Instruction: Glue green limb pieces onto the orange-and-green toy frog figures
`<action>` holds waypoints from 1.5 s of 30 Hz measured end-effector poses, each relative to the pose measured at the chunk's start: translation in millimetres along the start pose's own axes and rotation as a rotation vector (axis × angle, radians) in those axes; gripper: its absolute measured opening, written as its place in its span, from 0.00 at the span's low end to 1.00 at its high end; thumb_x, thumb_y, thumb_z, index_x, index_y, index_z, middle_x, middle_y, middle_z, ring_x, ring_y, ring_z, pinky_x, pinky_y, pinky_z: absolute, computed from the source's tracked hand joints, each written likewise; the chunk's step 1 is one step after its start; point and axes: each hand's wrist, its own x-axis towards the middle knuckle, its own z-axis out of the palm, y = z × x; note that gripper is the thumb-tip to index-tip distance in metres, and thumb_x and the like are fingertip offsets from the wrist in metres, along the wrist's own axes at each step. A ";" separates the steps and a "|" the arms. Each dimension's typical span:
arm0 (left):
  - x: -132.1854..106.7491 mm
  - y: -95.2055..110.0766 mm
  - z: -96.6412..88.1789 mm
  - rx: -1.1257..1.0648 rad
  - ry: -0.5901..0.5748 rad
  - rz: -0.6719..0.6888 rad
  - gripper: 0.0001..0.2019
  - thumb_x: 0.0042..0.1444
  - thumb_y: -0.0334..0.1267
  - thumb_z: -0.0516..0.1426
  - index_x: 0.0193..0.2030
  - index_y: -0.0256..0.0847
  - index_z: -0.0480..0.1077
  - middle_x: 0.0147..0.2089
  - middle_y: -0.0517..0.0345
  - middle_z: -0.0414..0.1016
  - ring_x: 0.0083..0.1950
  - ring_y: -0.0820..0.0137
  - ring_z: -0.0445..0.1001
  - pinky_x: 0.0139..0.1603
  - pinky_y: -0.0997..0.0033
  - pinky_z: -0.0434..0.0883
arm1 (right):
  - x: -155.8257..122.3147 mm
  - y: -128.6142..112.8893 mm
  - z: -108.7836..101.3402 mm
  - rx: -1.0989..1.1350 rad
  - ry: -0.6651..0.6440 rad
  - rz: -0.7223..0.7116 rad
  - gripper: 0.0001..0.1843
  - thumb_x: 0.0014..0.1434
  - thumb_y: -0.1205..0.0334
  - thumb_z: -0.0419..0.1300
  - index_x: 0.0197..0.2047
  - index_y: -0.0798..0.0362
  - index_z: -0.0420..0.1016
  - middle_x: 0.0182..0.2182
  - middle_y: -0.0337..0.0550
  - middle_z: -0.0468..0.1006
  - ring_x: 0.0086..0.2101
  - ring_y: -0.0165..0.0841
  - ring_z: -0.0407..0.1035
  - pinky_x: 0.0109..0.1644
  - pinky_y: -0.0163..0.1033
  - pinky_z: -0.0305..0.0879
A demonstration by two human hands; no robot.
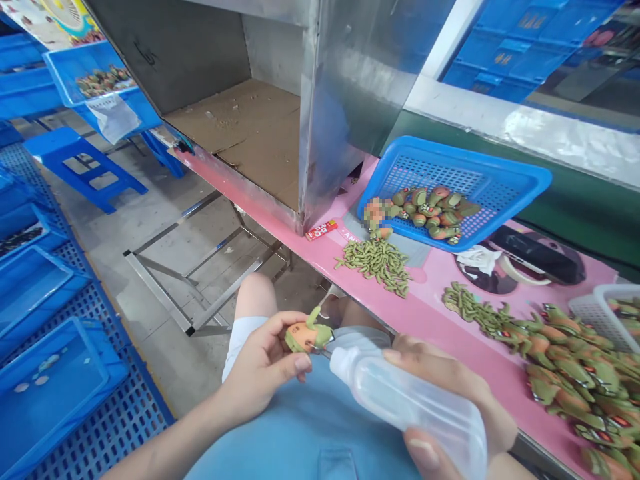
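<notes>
Left hand (263,357): fingers pinched orange-and-green toy figure (301,336), presumably angled to face the nozzle (345,363) | Right hand (445,373): fingers wrapped tilted squeeze bottle (415,398); tip contact unclear | Room: both hung off the desk (435,313) edge; bare strip fronted curved green pieces (375,263).

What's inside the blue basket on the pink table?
Small green-and-orange figures lie heaped in the blue basket. The basket floor under them is covered, so I can't see it.
</notes>
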 end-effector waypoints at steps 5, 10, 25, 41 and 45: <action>0.8 0.9 -0.5 -0.008 -0.005 -0.001 0.18 0.44 0.41 0.64 0.42 0.39 0.67 0.31 0.59 0.70 0.27 0.76 0.66 0.25 0.79 0.69 | 7.4 -2.4 -3.7 -0.054 -0.103 0.008 0.11 0.57 0.62 0.54 0.41 0.61 0.66 0.16 0.36 0.58 0.15 0.31 0.59 0.15 0.37 0.54; 1.4 0.4 -1.0 -0.012 -0.007 -0.001 0.18 0.45 0.40 0.64 0.42 0.38 0.67 0.31 0.58 0.70 0.26 0.76 0.67 0.25 0.78 0.69 | 7.0 -3.2 -2.3 -0.059 -0.053 -0.001 0.12 0.57 0.61 0.54 0.41 0.61 0.66 0.16 0.36 0.57 0.15 0.30 0.56 0.14 0.38 0.51; 1.0 -0.8 -1.6 -0.017 -0.004 0.018 0.17 0.45 0.38 0.64 0.42 0.40 0.68 0.31 0.59 0.71 0.27 0.77 0.67 0.25 0.80 0.69 | 5.2 -4.0 -3.8 -0.047 -0.064 0.007 0.12 0.56 0.63 0.54 0.41 0.63 0.66 0.18 0.37 0.58 0.17 0.30 0.58 0.14 0.37 0.52; 1.6 0.1 -1.3 -0.004 -0.008 -0.007 0.17 0.45 0.39 0.64 0.42 0.40 0.68 0.31 0.59 0.71 0.26 0.76 0.66 0.25 0.80 0.69 | 2.2 -5.5 -1.6 -0.068 -0.043 0.081 0.11 0.59 0.60 0.54 0.39 0.60 0.66 0.17 0.36 0.58 0.17 0.31 0.60 0.15 0.37 0.54; 1.7 0.6 -1.6 0.018 0.001 -0.028 0.18 0.44 0.40 0.64 0.42 0.39 0.67 0.31 0.58 0.70 0.27 0.75 0.66 0.24 0.78 0.68 | 1.0 -6.0 -1.9 -0.054 -0.049 0.098 0.11 0.59 0.60 0.54 0.40 0.60 0.66 0.17 0.37 0.60 0.17 0.31 0.60 0.16 0.37 0.55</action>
